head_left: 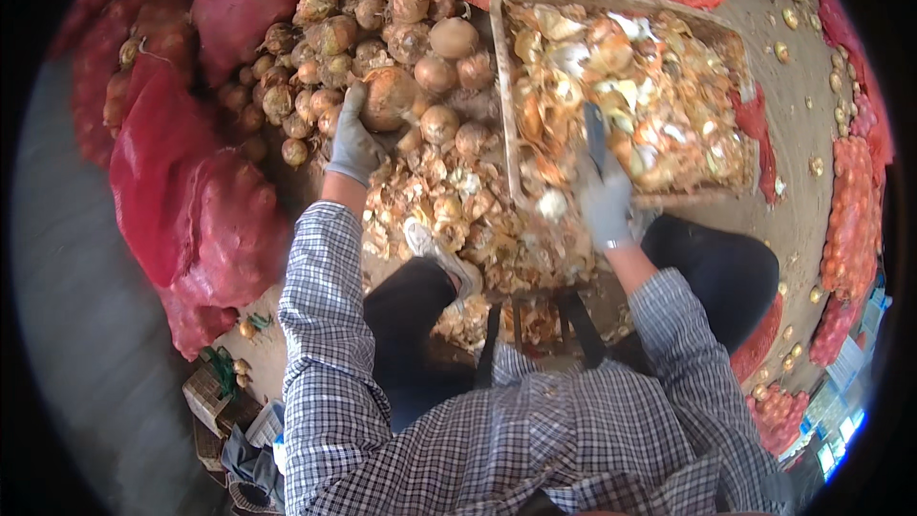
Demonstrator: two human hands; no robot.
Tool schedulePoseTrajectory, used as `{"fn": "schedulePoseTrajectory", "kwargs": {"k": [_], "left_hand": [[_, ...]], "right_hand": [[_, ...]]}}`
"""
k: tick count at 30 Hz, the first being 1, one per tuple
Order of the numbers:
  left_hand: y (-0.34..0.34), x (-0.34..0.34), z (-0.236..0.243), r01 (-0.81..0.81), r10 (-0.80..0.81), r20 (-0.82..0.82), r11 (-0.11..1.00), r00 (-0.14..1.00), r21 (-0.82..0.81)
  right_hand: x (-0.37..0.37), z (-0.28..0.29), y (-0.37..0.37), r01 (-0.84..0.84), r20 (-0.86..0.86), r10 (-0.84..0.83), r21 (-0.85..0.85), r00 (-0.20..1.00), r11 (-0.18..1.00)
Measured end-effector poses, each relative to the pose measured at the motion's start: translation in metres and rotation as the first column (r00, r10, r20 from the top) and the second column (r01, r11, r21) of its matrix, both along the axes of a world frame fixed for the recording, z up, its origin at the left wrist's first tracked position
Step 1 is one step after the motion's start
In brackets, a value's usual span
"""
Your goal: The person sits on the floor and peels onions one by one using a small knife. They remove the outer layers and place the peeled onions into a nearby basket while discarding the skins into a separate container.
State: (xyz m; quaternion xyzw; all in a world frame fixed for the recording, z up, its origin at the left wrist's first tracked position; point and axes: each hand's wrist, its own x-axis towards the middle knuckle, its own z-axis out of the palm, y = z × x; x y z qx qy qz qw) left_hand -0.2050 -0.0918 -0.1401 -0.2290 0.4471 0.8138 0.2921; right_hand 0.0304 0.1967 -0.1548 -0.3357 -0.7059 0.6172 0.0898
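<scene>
My left hand (355,143), in a grey work glove, is closed around the left side of a large brown onion (390,98) at the near edge of an onion pile (334,38). Held in my gloved right hand (606,203) is a knife (595,134), its dark part pointing away from me. That hand is over the near edge of a shallow crate (509,115) full of onion skins and trimmings. Just left of it lies a pale peeled piece (552,203), slightly blurred.
Loose onion skins (449,201) cover the floor between my feet; my left shoe (441,256) stands among them. Red mesh sacks (191,201) lean at the left, and more lie behind the pile and crate. Further sacks (850,220) line the right, with small onions scattered on the floor.
</scene>
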Motion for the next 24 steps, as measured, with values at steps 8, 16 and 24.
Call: {"fn": "schedulePoseTrajectory", "kwargs": {"k": [8,16,24], "left_hand": [[0.072,0.224,0.084,0.037,-0.026,0.128,0.996,0.991,-0.083],[0.070,0.263,0.073,0.308,-0.394,-0.142,0.858,0.908,-0.410],[0.090,0.231,0.040,0.188,-0.366,-0.249,0.825,0.897,-0.533]], "right_hand": [[0.020,0.077,-0.067,-0.264,0.121,0.296,-0.229,0.947,0.937],[0.034,0.070,-0.037,-0.198,0.236,0.362,-0.519,0.902,0.832],[0.057,0.057,-0.009,-0.130,-0.019,0.250,-0.889,0.968,0.439]]}}
